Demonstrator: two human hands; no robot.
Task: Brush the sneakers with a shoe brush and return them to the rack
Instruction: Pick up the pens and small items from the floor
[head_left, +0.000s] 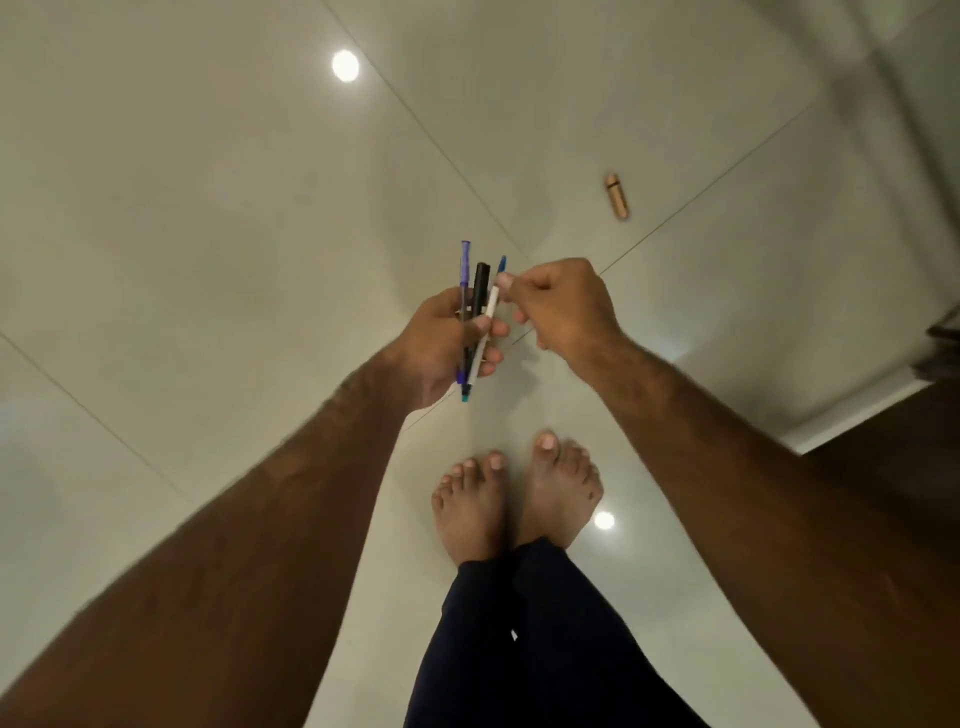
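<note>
Left hand (441, 338): grips a bundle of three pens (475, 312), upright, over the tiled floor (208, 208).
Right hand (561, 306): just right of the pens, fingers curled, pinching the white pen's (491, 305) upper end.
Tan wooden piece (616, 196): on the floor, up-right of the pens, well apart; whether it is the shoe brush cannot be told.

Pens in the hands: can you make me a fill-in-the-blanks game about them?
1. The left hand holds ___ pens.
2. The middle pen is ___.
3. The right hand pinches the white pen, which has a ___ cap.
Missing words: three, black, blue.
</note>
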